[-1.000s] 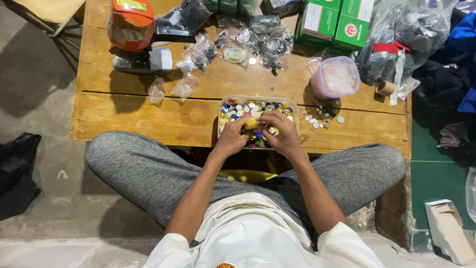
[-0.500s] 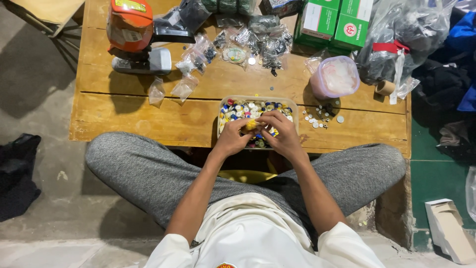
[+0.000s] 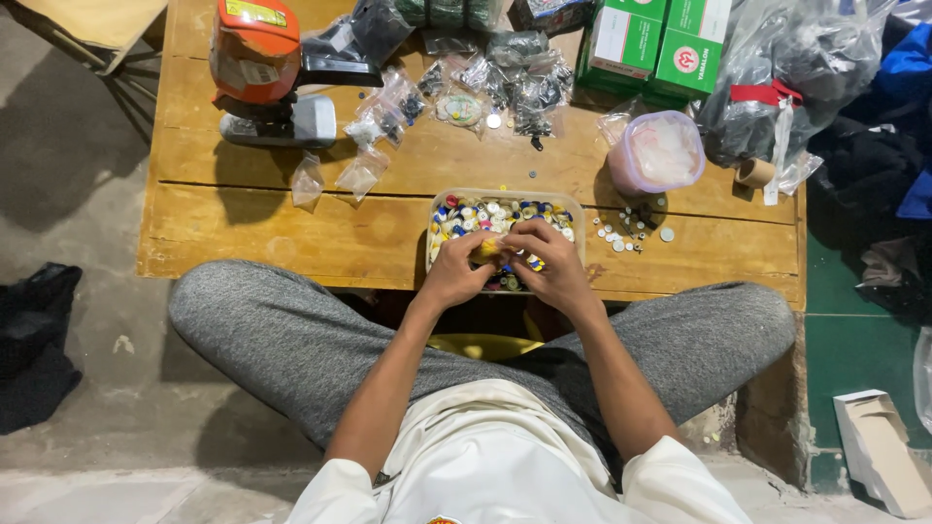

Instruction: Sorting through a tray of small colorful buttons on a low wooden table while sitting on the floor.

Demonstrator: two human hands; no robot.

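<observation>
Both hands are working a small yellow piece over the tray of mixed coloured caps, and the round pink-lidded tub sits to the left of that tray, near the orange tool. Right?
Not quite. The head view shows the round pink-lidded tub to the right of the tray, near the green boxes; the orange tool is far left. The rest holds: left hand and right hand meet on the small yellow piece over the caps.

Left hand (image 3: 454, 277), right hand (image 3: 551, 267) together; seemingly pinching.
</observation>
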